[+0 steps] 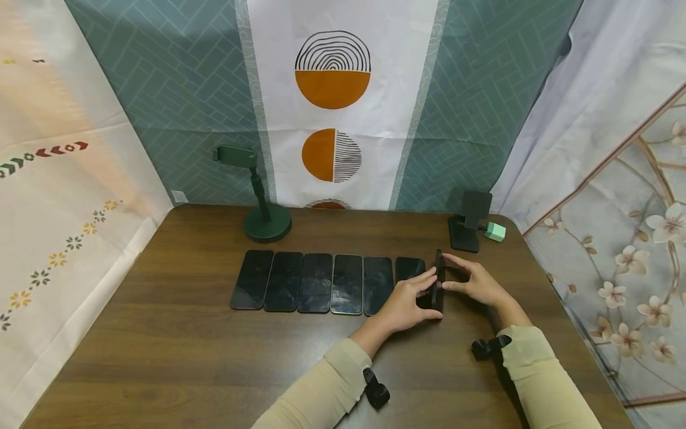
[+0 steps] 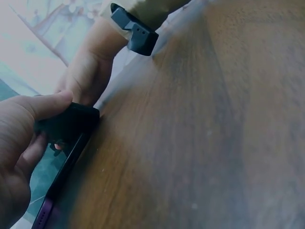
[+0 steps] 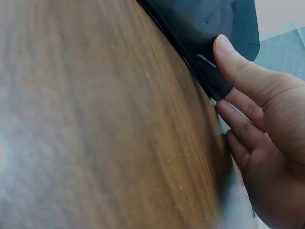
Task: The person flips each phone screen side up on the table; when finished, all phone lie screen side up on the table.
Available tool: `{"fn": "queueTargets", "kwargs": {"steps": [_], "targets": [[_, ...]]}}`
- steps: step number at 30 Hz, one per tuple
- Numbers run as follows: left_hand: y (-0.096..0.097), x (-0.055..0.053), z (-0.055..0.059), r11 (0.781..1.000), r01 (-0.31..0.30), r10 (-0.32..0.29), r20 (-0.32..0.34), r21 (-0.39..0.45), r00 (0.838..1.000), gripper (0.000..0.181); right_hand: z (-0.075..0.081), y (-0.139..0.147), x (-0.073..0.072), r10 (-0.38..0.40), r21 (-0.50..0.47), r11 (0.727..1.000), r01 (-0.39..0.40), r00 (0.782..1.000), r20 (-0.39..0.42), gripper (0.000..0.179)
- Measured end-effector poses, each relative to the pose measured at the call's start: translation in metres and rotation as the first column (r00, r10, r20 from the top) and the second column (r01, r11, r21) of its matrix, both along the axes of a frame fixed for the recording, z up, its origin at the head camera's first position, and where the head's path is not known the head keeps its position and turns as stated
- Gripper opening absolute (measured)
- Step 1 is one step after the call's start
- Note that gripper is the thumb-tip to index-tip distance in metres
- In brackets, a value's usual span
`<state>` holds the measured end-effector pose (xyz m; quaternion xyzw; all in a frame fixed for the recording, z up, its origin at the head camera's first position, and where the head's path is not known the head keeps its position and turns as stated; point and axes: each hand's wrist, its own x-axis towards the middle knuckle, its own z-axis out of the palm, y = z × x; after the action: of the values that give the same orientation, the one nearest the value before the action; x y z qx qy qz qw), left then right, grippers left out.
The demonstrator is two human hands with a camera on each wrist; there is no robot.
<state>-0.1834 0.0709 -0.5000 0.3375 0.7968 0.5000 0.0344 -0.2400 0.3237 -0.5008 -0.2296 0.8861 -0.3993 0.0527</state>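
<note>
A dark smartphone (image 1: pixel 439 280) is tilted up on its long side at the right end of a row of flat smartphones. My left hand (image 1: pixel 403 305) grips it from the left, thumb at the near end and fingers farther along. From the right, my right hand (image 1: pixel 476 287) holds its far part, index finger at the far end and thumb against the face. The right wrist view shows that thumb on the glossy dark surface (image 3: pixel 205 28). The row includes a light-rimmed smartphone (image 1: pixel 347 284); its rightmost smartphone (image 1: pixel 409 268) is partly hidden behind my left hand.
A dark green phone stand (image 1: pixel 267 223) with a round base is at the back left of the wooden table (image 1: pixel 177 333). At the back right are a black stand (image 1: pixel 464 232) and a small mint-green block (image 1: pixel 495 232). Curtains hang along both sides.
</note>
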Motion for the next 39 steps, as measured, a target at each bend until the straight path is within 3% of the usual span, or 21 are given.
{"fn": "queueTargets", "kwargs": {"steps": [4, 12, 18, 24, 29, 39], "targets": [[0.0, -0.001, 0.002, 0.995, -0.06, 0.056, -0.057, -0.081, 0.997, 0.08, 0.006, -0.001, 0.001, -0.003, -0.004, 1.0, 0.003, 1.0, 0.001, 0.071], [0.005, 0.001, 0.002, 0.986, -0.1, 0.094, -0.047, -0.134, 0.994, 0.078, -0.001, 0.011, 0.001, -0.007, -0.019, 1.0, 0.007, 1.0, 0.028, 0.064], [0.013, 0.004, -0.003, 0.957, -0.188, 0.171, -0.095, -0.219, 0.981, 0.078, -0.005, 0.014, 0.003, 0.014, -0.04, 0.999, -0.013, 1.0, 0.024, 0.063], [0.018, 0.006, -0.008, 0.933, -0.229, 0.201, -0.125, -0.276, 0.972, 0.081, -0.006, 0.015, 0.004, 0.029, -0.06, 0.998, -0.028, 0.999, 0.022, 0.063], [0.019, 0.006, -0.006, 0.92, -0.236, 0.204, -0.131, -0.313, 0.97, 0.083, -0.006, 0.012, 0.001, 0.034, -0.038, 0.999, -0.033, 0.999, 0.017, 0.063], [0.014, 0.005, -0.002, 0.919, -0.198, 0.17, -0.111, -0.342, 0.979, 0.085, 0.004, 0.008, -0.006, 0.131, -0.054, 0.99, -0.128, 0.99, 0.051, 0.066]]}}
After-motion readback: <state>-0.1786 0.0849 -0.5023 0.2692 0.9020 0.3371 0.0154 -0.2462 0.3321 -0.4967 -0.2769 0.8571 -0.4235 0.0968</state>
